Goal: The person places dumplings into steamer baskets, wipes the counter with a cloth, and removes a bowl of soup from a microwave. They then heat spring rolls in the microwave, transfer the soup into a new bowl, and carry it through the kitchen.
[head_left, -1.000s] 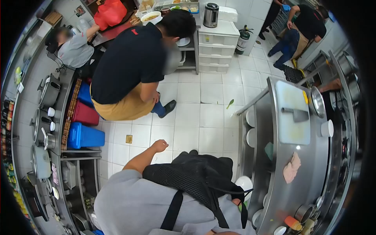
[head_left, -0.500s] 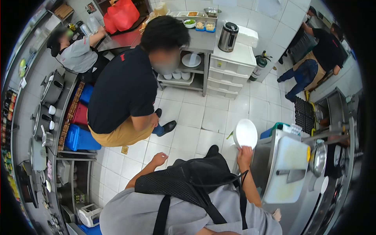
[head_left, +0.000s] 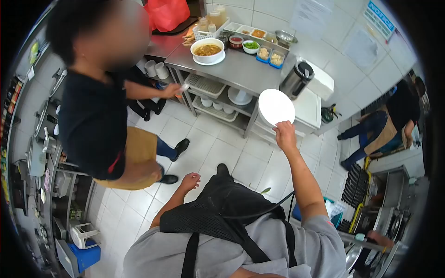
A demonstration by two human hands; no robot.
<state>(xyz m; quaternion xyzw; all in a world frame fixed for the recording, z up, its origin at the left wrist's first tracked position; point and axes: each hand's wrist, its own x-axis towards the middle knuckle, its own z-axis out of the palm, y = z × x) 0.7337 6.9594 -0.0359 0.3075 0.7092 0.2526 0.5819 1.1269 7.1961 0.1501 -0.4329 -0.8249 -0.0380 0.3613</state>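
In my right hand [head_left: 285, 134] is a white plate [head_left: 276, 107], gripped by its lower edge and tilted up in front of the drawer unit. My left hand [head_left: 190, 181] hangs low over the floor beside my black apron [head_left: 227, 197]. Its fingers are curled in, and I see nothing in them. Ahead on the steel counter [head_left: 250, 78], a white bowl of soup [head_left: 207, 50] stands on a white plate [head_left: 209, 62]. Small containers of green garnish [head_left: 251, 46] and pale toppings [head_left: 276, 59] sit to its right.
A co-worker in a black shirt [head_left: 92, 125] stands close on my left, one hand [head_left: 172, 90] stretched toward the counter. A steel thermos [head_left: 296, 78] is on white drawers [head_left: 303, 109]. Another person [head_left: 389, 116] bends at the far right. Shelves with pots [head_left: 51, 143] line the left.
My right hand has carried the plate up and forward, away from the steel work surface and cutting board. My view has moved closer to the counter. The co-worker has straightened and extended an arm.
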